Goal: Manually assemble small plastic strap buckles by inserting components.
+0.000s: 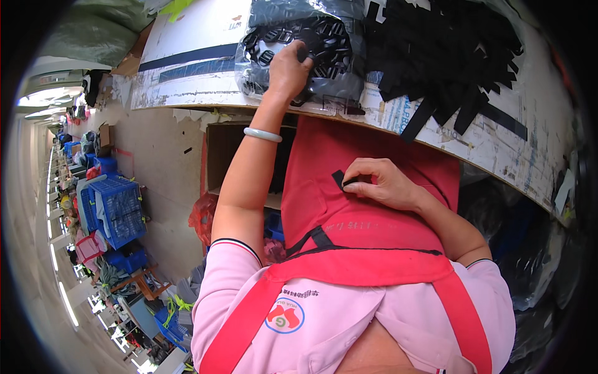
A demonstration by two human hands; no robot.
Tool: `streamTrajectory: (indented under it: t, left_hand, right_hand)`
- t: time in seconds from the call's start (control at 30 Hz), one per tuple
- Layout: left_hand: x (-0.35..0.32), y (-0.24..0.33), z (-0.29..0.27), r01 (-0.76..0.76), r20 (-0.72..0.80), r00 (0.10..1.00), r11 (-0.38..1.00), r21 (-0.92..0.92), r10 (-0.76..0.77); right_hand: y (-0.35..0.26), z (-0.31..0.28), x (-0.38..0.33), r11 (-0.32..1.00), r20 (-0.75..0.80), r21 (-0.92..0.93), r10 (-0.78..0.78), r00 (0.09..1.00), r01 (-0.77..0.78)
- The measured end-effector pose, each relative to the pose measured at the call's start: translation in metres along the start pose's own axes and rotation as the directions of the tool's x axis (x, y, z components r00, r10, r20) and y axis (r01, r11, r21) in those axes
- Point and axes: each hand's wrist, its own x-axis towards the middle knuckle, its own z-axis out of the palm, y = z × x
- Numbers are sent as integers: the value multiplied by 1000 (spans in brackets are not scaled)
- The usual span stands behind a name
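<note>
A: Nearest to the camera, what do you see?

B: The pink shirt and the red apron (349, 206) of the person. The right hand (383, 184) rests on the apron at the lap. Its fingers are closed on a short black strap piece (339, 179), pinched between thumb and fingertips, and only one end of the piece shows.

A: And the left hand?

B: The left hand (288, 71) is stretched further away, with a pale bangle (262, 134) on the wrist. It reaches into a clear plastic bag of black buckles (311, 47) that lies on the worn white table (199, 68). The fingers are curled down among the buckles. If they already hold one, I cannot tell, because the hand hides it.

A: How far is the work, in your opinion?

B: I judge it is in the middle of one piece: the strap is ready in the right hand, the buckle is not yet joined to it. To the right of the bag, a big heap of black straps (448, 56) lies on the table, so much seems left.
</note>
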Motion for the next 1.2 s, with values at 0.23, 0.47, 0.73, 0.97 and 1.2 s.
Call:
streamTrajectory:
  t: [0.23, 0.47, 0.73, 0.97, 1.2]
  left_hand:
    - [25, -14, -22, 308, 141, 938, 569, -763, -318]
    - [22, -30, -31, 384, 463, 885, -487, -785, -50]
    - [-56, 32, -25, 587, 504, 791, -662, -467, 346]
    - [-137, 63, 2, 713, 605, 650, -645, -276, 459]
    - [-172, 59, 15, 680, 674, 618, -705, -200, 404]
  right_hand:
    - [-7, -7, 3, 816, 74, 463, 354, 932, -346]
    - [5, -10, 9, 836, 49, 392, 399, 916, -385]
    - [-4, -24, 19, 941, -371, 296, 271, 888, -163]
    - [1, -30, 23, 980, -469, -196, -72, 880, -24]
    - [24, -22, 10, 936, -386, -342, -225, 895, 87]
